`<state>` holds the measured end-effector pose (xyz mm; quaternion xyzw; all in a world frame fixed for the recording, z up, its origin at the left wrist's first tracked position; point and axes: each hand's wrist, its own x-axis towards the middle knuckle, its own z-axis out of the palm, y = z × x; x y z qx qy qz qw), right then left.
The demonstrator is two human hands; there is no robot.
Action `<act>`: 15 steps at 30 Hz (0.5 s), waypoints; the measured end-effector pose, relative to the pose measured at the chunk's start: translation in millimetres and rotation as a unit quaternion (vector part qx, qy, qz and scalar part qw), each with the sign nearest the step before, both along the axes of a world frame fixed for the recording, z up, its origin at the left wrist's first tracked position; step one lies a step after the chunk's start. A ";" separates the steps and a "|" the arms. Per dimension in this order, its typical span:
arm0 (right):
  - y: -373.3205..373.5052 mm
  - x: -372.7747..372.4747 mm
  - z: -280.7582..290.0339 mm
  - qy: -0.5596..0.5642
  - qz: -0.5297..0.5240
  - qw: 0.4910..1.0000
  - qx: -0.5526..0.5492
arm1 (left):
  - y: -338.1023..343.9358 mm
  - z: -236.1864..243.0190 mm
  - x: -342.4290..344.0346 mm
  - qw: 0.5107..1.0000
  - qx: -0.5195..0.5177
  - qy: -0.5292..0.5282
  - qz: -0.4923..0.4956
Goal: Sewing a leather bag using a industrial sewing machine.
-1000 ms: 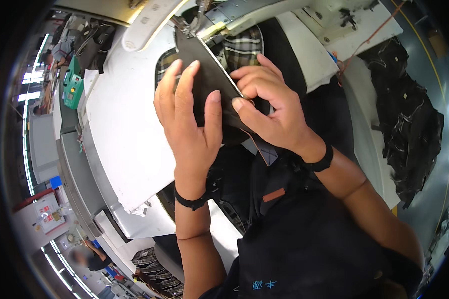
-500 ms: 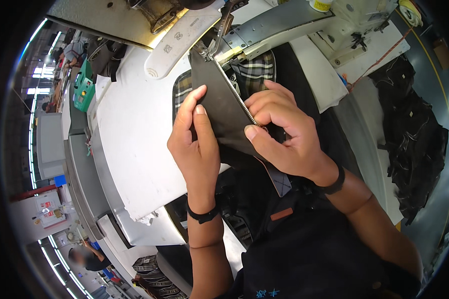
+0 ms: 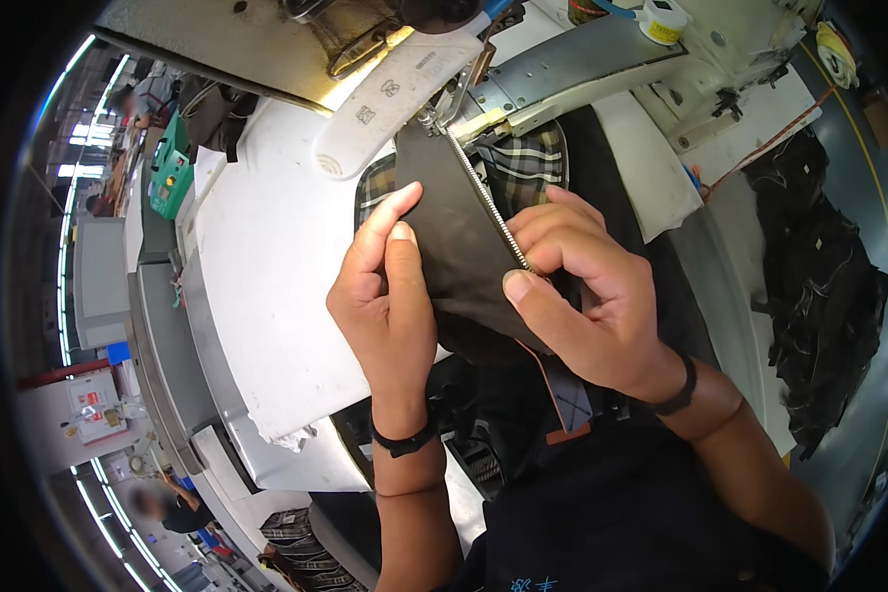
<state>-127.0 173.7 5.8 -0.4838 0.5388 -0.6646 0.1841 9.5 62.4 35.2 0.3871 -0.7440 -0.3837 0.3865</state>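
Note:
Dark brown fabric (image 3: pixel 449 247) with a metal zipper (image 3: pixel 488 194) along its edge runs under the presser foot (image 3: pixel 434 120) of a sewing machine, over plaid lining (image 3: pixel 528 163). My left hand (image 3: pixel 380 306) has its fingers curled at the fabric's left edge, gripping it. With thumb and bent fingers, my right hand (image 3: pixel 592 291) pinches the zipper edge near its lower end. A leather strap (image 3: pixel 567 400) hangs below the fabric, partly in view.
The white worktable (image 3: pixel 266 306) extends left of the work. A green device (image 3: pixel 170 168) and piled dark bags (image 3: pixel 212 118) stand at upper left. Dark cut pieces (image 3: pixel 814 296) hang at the right. Co-workers (image 3: pixel 173 508) appear at far left. A white-and-yellow bottle (image 3: pixel 661 20) sits atop the machine.
My left hand's spread fingers have curled onto the fabric's edge. My right hand still pinches the zipper. The whole view has shifted, so machine and hands appear lower and further right.

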 end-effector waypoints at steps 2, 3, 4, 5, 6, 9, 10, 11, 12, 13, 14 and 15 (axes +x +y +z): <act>-3.0 -0.3 -1.6 -0.001 0.000 1.000 -0.009 | -2.9 -2.1 -2.3 1.000 -0.010 0.000 0.000; -4.6 -0.3 -2.9 -0.002 -0.002 1.000 -0.012 | -4.3 -3.6 -3.5 1.000 -0.019 0.003 -0.003; -7.2 0.8 -4.9 -0.016 -0.020 1.000 -0.017 | -6.0 -5.1 -4.2 1.000 -0.008 0.000 0.005; -9.2 0.5 -6.8 -0.018 -0.019 1.000 -0.013 | -8.5 -7.4 -6.1 1.000 -0.006 -0.003 0.006; -11.4 0.1 -8.6 -0.032 -0.020 0.999 -0.011 | -11.1 -9.6 -8.0 1.000 -0.012 0.007 0.008; -15.2 -0.7 -12.1 -0.050 -0.022 0.998 -0.010 | -15.3 -12.2 -9.0 1.000 -0.009 0.019 0.006; -15.7 -0.6 -12.6 -0.045 -0.024 0.999 -0.007 | -15.8 -12.9 -9.2 1.000 -0.001 0.026 0.003; -16.0 -0.5 -13.0 -0.041 -0.027 0.999 -0.003 | -16.2 -13.5 -9.2 1.000 0.002 0.020 0.004; -16.3 -0.6 -13.5 -0.041 -0.027 0.999 -0.003 | -16.6 -14.1 -9.3 1.000 0.003 0.023 0.002; -16.8 -0.8 -13.8 -0.046 -0.027 0.999 -0.008 | -17.4 -14.6 -9.5 1.000 0.002 0.028 0.000; -17.3 -1.0 -14.2 -0.047 -0.026 0.999 -0.010 | -18.2 -15.4 -9.8 1.000 0.003 0.026 0.000; -18.6 -1.6 -14.9 -0.052 -0.028 0.998 -0.013 | -19.9 -16.4 -10.7 0.999 -0.013 0.029 -0.003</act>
